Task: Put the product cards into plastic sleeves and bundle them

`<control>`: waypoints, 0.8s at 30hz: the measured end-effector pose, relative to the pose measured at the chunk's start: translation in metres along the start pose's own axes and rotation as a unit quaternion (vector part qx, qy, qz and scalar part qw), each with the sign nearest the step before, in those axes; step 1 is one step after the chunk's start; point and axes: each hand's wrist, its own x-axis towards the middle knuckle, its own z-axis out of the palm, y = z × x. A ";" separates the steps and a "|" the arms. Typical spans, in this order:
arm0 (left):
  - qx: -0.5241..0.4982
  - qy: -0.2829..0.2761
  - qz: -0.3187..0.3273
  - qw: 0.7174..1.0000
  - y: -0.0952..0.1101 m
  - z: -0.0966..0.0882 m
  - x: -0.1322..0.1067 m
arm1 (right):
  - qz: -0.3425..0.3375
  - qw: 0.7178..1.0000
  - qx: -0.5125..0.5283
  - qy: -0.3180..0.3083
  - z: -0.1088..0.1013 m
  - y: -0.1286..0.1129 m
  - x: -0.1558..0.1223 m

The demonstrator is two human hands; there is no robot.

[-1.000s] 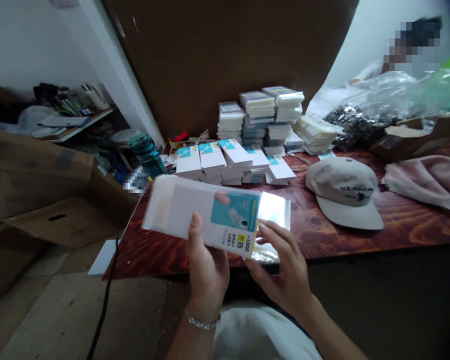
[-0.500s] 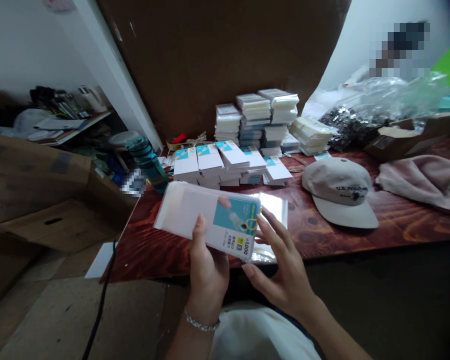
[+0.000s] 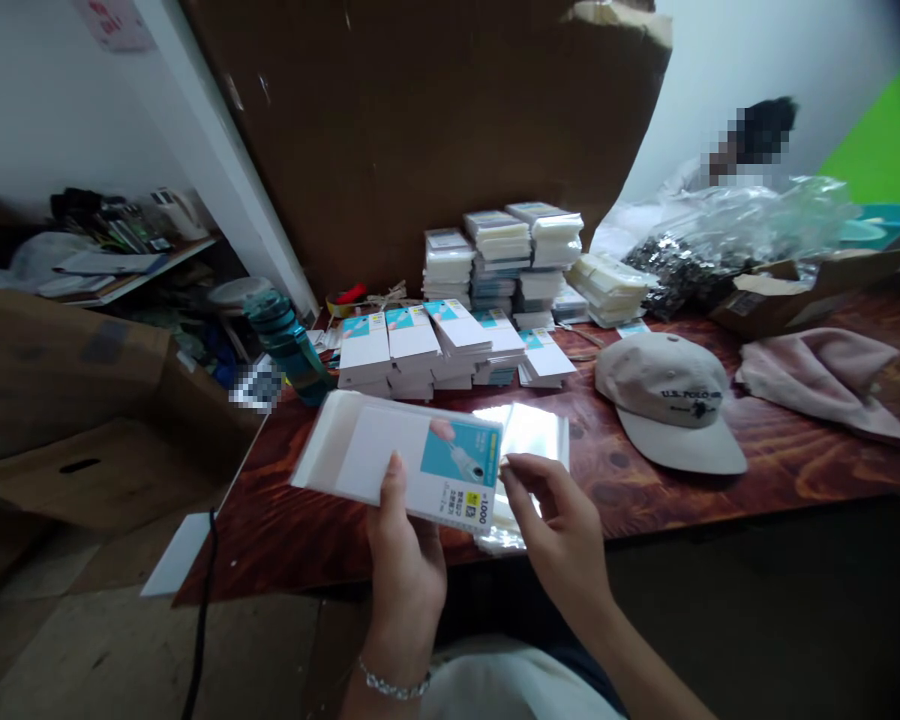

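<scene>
My left hand (image 3: 409,570) grips a stack of white product cards (image 3: 397,460) with teal corners, sleeved in clear plastic, held flat over the near table edge. My right hand (image 3: 559,530) sits just right of the stack, thumb and forefinger pinched at the top of a clear plastic sleeve (image 3: 525,440) from the small pile lying on the wooden table (image 3: 757,470). Whether the sleeve is lifted cannot be told. A bracelet shows on my left wrist.
Rows of finished cards (image 3: 450,345) and taller stacks (image 3: 506,255) stand behind. A beige cap (image 3: 667,400), pink cloth (image 3: 817,375), teal bottle (image 3: 289,340), plastic bag of dark parts (image 3: 720,245) and cardboard boxes (image 3: 67,400) surround. Another person sits far right behind the bag.
My right hand went from open fingers beside the card stack to a pinch at the clear sleeve's top edge. The stack in my left hand dropped slightly lower and leftward.
</scene>
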 end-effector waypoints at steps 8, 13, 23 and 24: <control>0.006 0.029 -0.011 0.999 0.003 -0.002 0.009 | 0.049 0.997 -0.024 -0.049 -0.037 0.000 0.010; 0.006 0.041 -0.012 0.999 0.003 0.004 0.012 | -0.030 0.994 -0.002 -0.109 -0.052 0.001 0.018; 0.027 -0.015 -0.100 0.995 0.005 0.003 0.017 | -0.330 0.907 -0.230 -0.120 -0.083 -0.024 0.055; 0.030 -0.024 -0.107 0.994 0.005 0.005 0.019 | -0.338 0.900 -0.251 -0.113 -0.087 -0.027 0.058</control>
